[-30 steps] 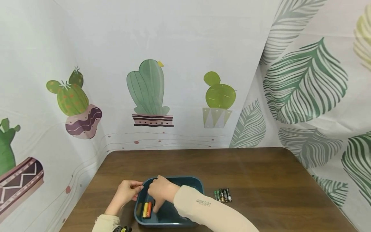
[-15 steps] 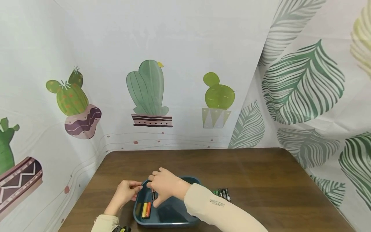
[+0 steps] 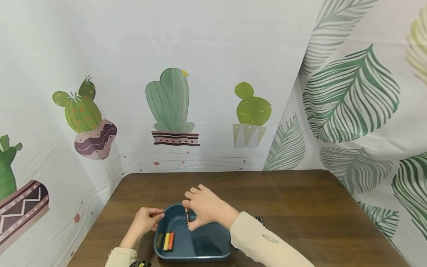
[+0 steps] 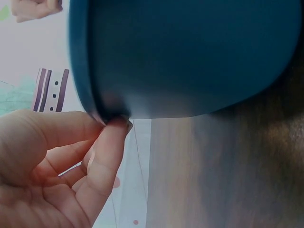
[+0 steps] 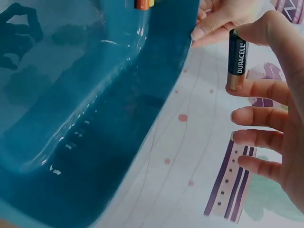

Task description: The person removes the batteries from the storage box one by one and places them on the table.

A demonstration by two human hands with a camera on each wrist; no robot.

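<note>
My left hand (image 3: 144, 224) pinches the left rim of a dark blue tray (image 3: 191, 257) between thumb and fingers, seen close up in the left wrist view. Over the tray's far half, my right hand (image 3: 207, 206) holds a black and copper Duracell battery (image 5: 237, 59) by its two ends, between thumb and index finger. The other fingers of that hand are spread. Inside the tray at the left, a yellow battery (image 3: 166, 241) and an orange battery (image 3: 171, 241) lie side by side.
Black batteries (image 3: 260, 220) lie on the wooden table (image 3: 300, 207) right of the tray, mostly hidden by my right sleeve (image 3: 263, 239). A patterned cloth (image 3: 213, 74) with cacti and leaves hangs behind the table.
My right hand has risen from the tray's left part and moved right and away, with the black and copper battery in its grip. My left hand has stayed on the rim.
</note>
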